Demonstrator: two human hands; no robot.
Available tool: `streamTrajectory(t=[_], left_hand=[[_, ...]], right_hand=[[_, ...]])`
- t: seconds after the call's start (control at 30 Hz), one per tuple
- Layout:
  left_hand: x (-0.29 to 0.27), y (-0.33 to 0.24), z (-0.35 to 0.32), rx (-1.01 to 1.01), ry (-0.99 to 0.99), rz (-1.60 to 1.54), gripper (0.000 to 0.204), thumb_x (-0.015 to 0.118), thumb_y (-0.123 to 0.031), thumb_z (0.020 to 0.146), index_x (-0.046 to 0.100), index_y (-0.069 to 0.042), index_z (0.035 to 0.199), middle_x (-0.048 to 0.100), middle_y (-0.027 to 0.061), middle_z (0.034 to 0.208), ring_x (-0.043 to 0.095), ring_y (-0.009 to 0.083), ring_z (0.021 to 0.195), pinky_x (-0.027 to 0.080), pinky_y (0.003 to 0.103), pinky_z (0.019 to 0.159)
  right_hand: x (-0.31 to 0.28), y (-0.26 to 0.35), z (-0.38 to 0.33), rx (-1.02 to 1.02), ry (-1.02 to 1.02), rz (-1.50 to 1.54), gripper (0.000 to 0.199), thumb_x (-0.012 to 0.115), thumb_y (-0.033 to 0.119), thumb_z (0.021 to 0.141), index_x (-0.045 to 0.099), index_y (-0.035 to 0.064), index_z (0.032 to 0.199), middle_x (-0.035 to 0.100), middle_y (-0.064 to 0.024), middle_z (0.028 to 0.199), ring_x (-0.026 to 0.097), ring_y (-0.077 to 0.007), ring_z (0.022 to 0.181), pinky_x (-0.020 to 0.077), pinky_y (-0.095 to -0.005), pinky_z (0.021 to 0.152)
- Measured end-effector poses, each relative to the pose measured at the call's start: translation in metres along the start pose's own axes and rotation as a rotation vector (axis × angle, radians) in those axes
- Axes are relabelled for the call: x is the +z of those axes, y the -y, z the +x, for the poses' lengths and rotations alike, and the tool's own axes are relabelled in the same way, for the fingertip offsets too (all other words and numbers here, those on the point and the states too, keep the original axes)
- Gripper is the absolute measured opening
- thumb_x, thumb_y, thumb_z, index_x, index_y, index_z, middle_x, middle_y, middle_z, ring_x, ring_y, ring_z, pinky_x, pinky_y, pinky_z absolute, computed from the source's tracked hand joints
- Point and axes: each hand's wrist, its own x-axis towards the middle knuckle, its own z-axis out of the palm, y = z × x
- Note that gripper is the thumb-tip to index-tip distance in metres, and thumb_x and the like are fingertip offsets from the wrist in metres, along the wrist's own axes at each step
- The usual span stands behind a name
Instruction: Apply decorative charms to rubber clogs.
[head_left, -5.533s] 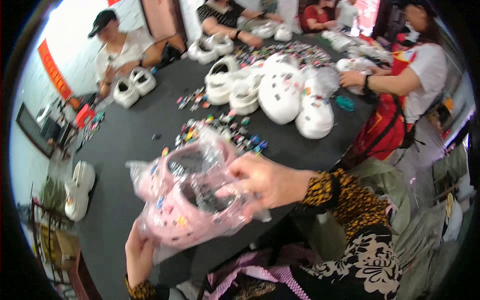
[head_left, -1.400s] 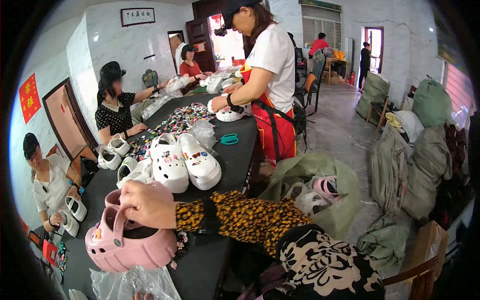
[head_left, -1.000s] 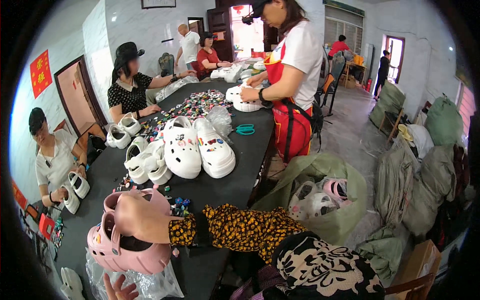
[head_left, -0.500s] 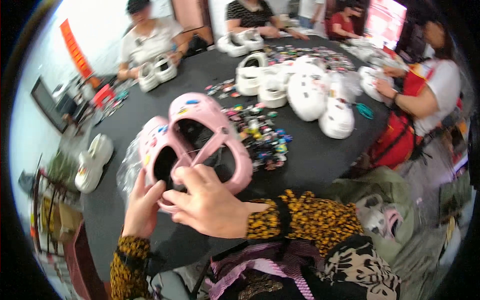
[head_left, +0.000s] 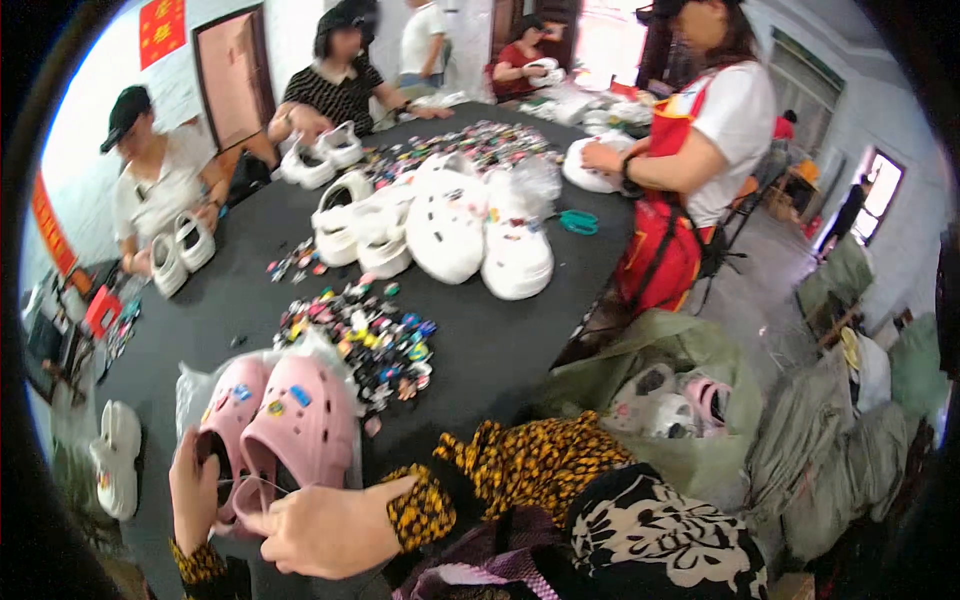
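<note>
A pair of pink clogs (head_left: 310, 425) with small coloured charms on the toes sits at the near left of the dark table, toes pointing away. A crumpled clear plastic bag (head_left: 190, 395) lies under and around them. My left hand (head_left: 195, 490) grips the left clog at its outer side near the heel. My right hand (head_left: 335, 530) is closed at the heel straps, its fingertips partly hidden behind its own back. A thin clear loop shows between the clogs by my right fingers.
Beyond the clogs lies a heap of small coloured charms (head_left: 385, 335). Several white clogs (head_left: 450, 235) stand mid-table, another white pair (head_left: 118, 460) at the left edge. A green sack (head_left: 590, 385) holding clogs is at my right. Co-workers (head_left: 710, 130) surround the table (head_left: 490, 350).
The pink clogs have come down from a raised, tilted position to the table, with both hands still on them. My view has swung to the right.
</note>
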Motion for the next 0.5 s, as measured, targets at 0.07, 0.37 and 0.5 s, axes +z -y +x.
streamTrajectory(t=[0.07,0.37,0.5], left_hand=[[0.02,0.016,0.006,0.248,-0.174,0.071,0.043,0.055,-0.005,0.083,0.047,0.007,0.124,0.061,0.0203,0.102,0.059,0.0311,0.094,0.046,0.036,0.084],[0.011,-0.061,-0.016,0.2,0.058,-0.072,0.025,0.054,-0.012,0.087,0.054,0.005,0.105,0.06,0.0132,0.076,0.056,0.0173,0.07,0.047,0.03,0.065],[0.008,-0.071,-0.01,0.107,0.166,-0.215,0.035,0.062,-0.009,0.08,0.052,0.004,0.111,0.062,0.0167,0.093,0.06,0.0236,0.085,0.048,0.033,0.077]], right_hand=[[-0.002,0.0,-0.009,-0.152,-0.388,0.026,0.019,0.06,0.02,0.079,0.06,0.0037,0.07,0.058,-0.0156,0.076,0.061,-0.0329,0.071,0.0495,-0.0409,0.065],[-0.092,-0.069,-0.071,0.201,-0.385,-0.282,0.019,0.055,0.015,0.084,0.062,0.0003,0.093,0.062,-0.0154,0.089,0.061,-0.0322,0.086,0.0482,-0.0417,0.079],[-0.106,-0.122,-0.115,0.689,-0.098,-0.477,0.032,0.062,0.021,0.082,0.06,0.0062,0.111,0.058,-0.0134,0.102,0.055,-0.0335,0.101,0.0439,-0.0448,0.086]])
